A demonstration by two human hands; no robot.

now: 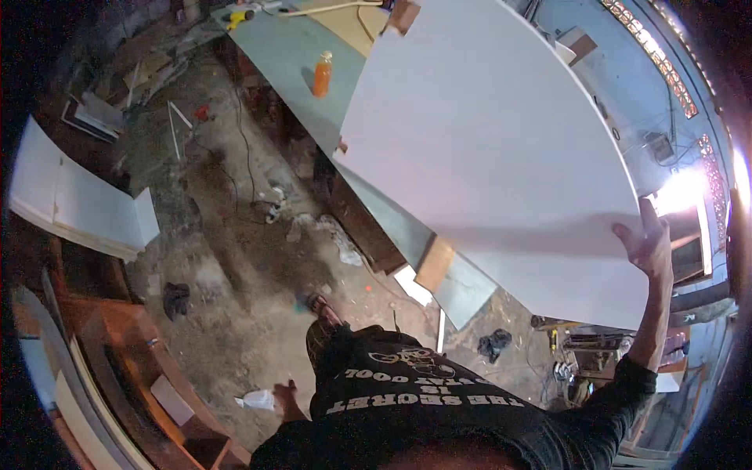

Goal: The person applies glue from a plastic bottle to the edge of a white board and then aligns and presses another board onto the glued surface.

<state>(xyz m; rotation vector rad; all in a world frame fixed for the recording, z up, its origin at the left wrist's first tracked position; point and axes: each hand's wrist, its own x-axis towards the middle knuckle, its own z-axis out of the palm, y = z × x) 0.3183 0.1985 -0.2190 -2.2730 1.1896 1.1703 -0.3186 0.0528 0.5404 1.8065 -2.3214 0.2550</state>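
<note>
A large white board (501, 133) lies over the workbench, its far side curving along the right in this fisheye picture. My right hand (648, 244) grips its right edge, the thumb on the white face and the fingers at the rim. Down by my side hangs my left hand (286, 398), fingers apart and holding nothing visible. A white crumpled thing (258, 400), perhaps a plastic bag, shows just beside it. A light wooden block (434, 265) sits at the board's near edge, and smaller wood pieces (403, 16) show at its left edge.
The pale green bench top (274, 59) carries a bottle of orange liquid (322, 75) and a yellow tool (239, 19). White panels (86, 196) and an open wooden cabinet (133, 352) stand at left. Cables, scraps and a black bag (494, 345) lie on the floor.
</note>
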